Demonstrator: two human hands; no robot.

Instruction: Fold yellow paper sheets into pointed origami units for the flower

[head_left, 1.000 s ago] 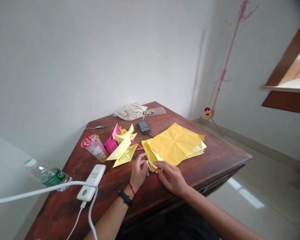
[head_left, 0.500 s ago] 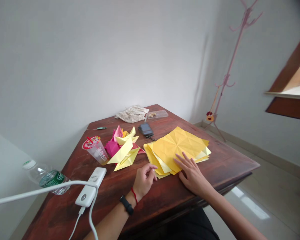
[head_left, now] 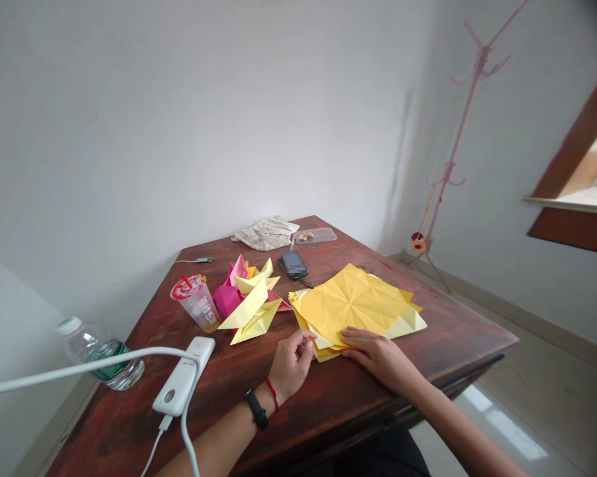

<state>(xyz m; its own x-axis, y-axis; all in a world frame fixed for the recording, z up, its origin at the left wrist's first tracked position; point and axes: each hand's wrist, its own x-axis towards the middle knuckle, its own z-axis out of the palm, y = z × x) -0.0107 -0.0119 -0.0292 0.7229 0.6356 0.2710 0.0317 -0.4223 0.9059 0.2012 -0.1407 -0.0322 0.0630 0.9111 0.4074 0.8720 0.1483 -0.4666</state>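
A stack of yellow paper sheets [head_left: 410, 324] lies loosely fanned on the table. Its top sheet [head_left: 350, 298] is darker yellow, with creases running out from its middle. My right hand [head_left: 375, 351] rests flat on the near edge of that sheet, fingers stretched out. At the stack's near left corner is my left hand [head_left: 293, 358], its fingers curled and pressed together; whether paper is between them is hidden. To the left sit folded paper pieces: light yellow boat-like shapes [head_left: 252, 308] in front and magenta paper [head_left: 226, 298] behind.
Left on the wooden table [head_left: 218, 411] are a plastic cup [head_left: 199, 308], a clear bottle [head_left: 104, 358] and a white power bank [head_left: 183, 377] with cables. Farther back are a phone-like device [head_left: 293, 264], a crumpled cloth [head_left: 266, 233] and a clear tray [head_left: 323, 234].
My right hand has slid left and toward me along the top sheet, its fingers closer together. My left hand has shifted slightly right and down. The camera view has moved a little.
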